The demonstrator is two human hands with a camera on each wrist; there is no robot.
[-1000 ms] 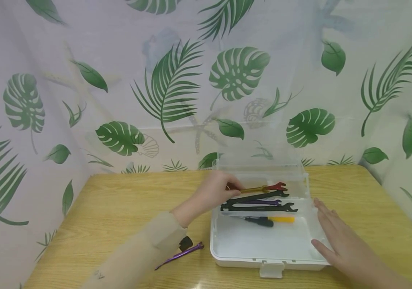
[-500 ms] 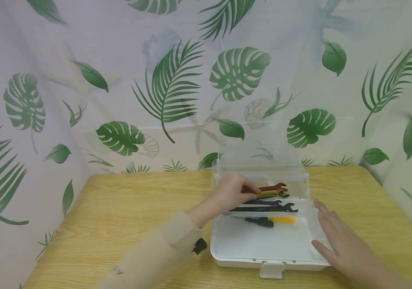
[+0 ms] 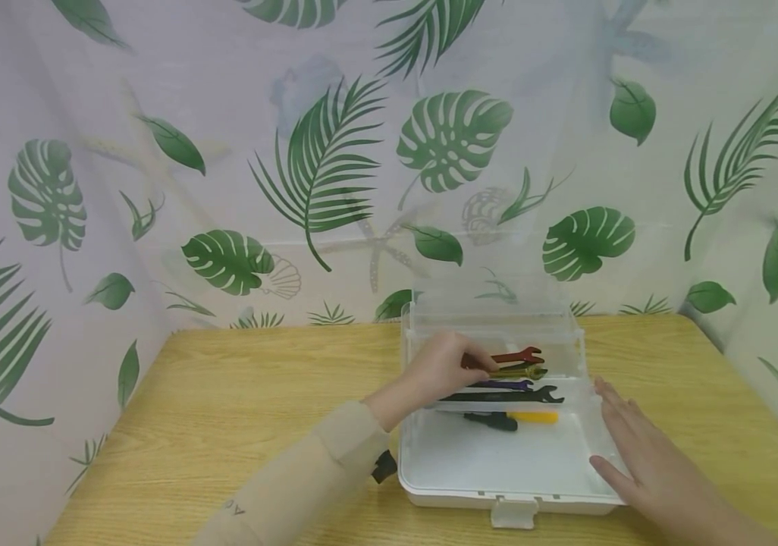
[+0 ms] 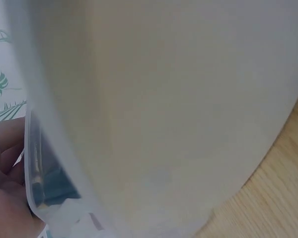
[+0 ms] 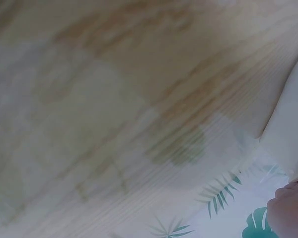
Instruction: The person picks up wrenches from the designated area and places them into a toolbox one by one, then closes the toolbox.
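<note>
A white plastic box (image 3: 460,494) stands open on the wooden table (image 3: 225,402), its clear lid (image 3: 491,307) upright at the back. My left hand (image 3: 486,367) reaches into the box's upper tray and pinches the end of a gold wrench (image 3: 522,372). Just behind that wrench lies a red wrench (image 3: 517,355); a purple wrench (image 3: 501,384) and a black wrench (image 3: 512,396) lie in front. My right hand (image 3: 628,440) rests flat, fingers straight, on the box's right rim. The left wrist view shows only the blurred box wall (image 4: 164,114) and my fingers (image 4: 5,168).
A screwdriver (image 3: 510,417) with a yellow and black handle lies on the box floor below the tray. Leaf-print curtains (image 3: 321,167) close off the table's back and sides. Blurred wood grain (image 5: 139,99) fills the right wrist view.
My left hand has moved right into the box, bringing the gold wrench in beside the red one. Its sleeve now covers a purple tool on the table. The right hand stayed put.
</note>
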